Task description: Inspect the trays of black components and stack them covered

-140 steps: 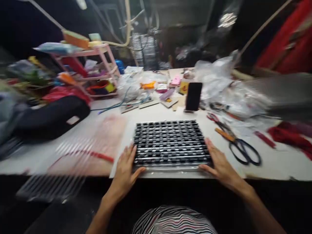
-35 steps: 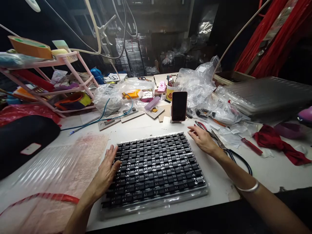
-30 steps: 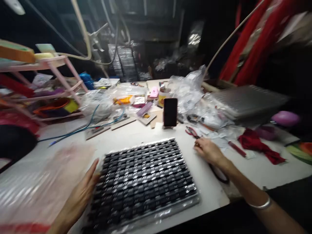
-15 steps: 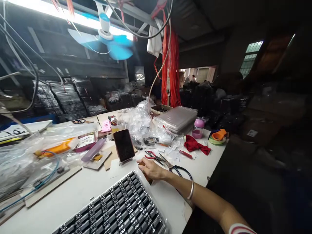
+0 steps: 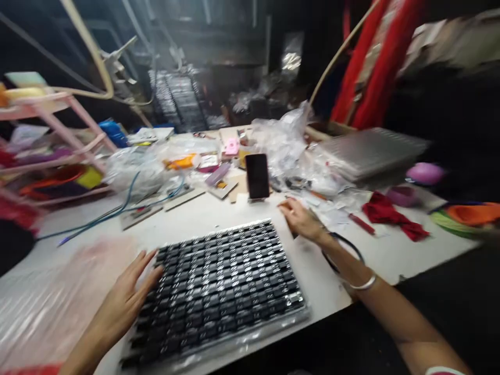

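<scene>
My left hand (image 5: 124, 296) lies at the left edge of a clear plastic tray (image 5: 250, 341), its fingers stretched and apart, touching the edge. Rows of small dark parts (image 5: 222, 276) with shiny metal bits fill the tray; motion blur hides their exact kind. Beyond the tray's far right corner, my right hand (image 5: 302, 219) is closed around a small brown object, mostly covered by the fingers. Just left of that hand a phone (image 5: 257, 176) stands upright. Dark scissor handles (image 5: 346, 245) lie partly behind my right forearm.
Crumpled clear bags (image 5: 281, 140) pile up at the back. On the right are stacked clear trays (image 5: 371, 153), a red cloth (image 5: 394, 214) and a red-handled tool (image 5: 361, 224). Pinkish plastic sheeting (image 5: 78, 291) covers the left front. A pink rack (image 5: 74, 130) stands far left.
The view has swung left and down, bringing the whole tray and the pink rack into sight. My left hand has appeared at the tray's left edge. My right hand still grips the brown object.
</scene>
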Available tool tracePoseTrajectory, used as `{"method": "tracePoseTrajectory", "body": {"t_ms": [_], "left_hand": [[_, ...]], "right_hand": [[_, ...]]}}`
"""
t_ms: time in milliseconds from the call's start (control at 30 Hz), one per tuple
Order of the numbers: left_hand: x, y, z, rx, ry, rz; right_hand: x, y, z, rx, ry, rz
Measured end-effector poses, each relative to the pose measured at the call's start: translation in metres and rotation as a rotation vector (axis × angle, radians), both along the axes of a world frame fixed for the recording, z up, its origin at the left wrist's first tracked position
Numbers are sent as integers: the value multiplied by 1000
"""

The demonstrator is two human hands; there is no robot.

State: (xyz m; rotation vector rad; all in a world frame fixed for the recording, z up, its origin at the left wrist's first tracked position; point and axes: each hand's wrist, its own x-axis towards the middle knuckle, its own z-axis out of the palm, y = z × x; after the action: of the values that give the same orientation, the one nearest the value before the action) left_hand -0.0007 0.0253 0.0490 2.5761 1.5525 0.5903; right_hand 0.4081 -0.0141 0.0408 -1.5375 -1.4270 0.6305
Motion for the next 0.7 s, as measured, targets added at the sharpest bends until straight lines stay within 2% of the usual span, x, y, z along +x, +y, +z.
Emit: {"method": "tracePoseTrajectory", "body": {"t_ms": [33,67,100,233,333,467,567,633,700], "left_hand": [[4,-6,4,-63,37,55],[12,-10,9,-122,75,23],[23,-13,14,-113,78,-11],[86,-19,29,-153,139,-276],[129,-24,28,-183,211,-425],[165,-24,17,-187,266,-482],[180,-22,9,-176,270,-476],[186,-23,5,-169,259,-479],[189,-24,2,-160,244,-486]], "right_hand": [[3,3,3,10,42,2],[5,6,7,4,80,34],[5,10,11,-3,117,67],[-12,22,23,-49,336,178],[-27,33,21,-51,402,209],[-28,47,20,-64,407,268],[-17,54,22,40,261,223],[-9,58,19,151,14,117],[-5,62,10,195,-199,45]]}}
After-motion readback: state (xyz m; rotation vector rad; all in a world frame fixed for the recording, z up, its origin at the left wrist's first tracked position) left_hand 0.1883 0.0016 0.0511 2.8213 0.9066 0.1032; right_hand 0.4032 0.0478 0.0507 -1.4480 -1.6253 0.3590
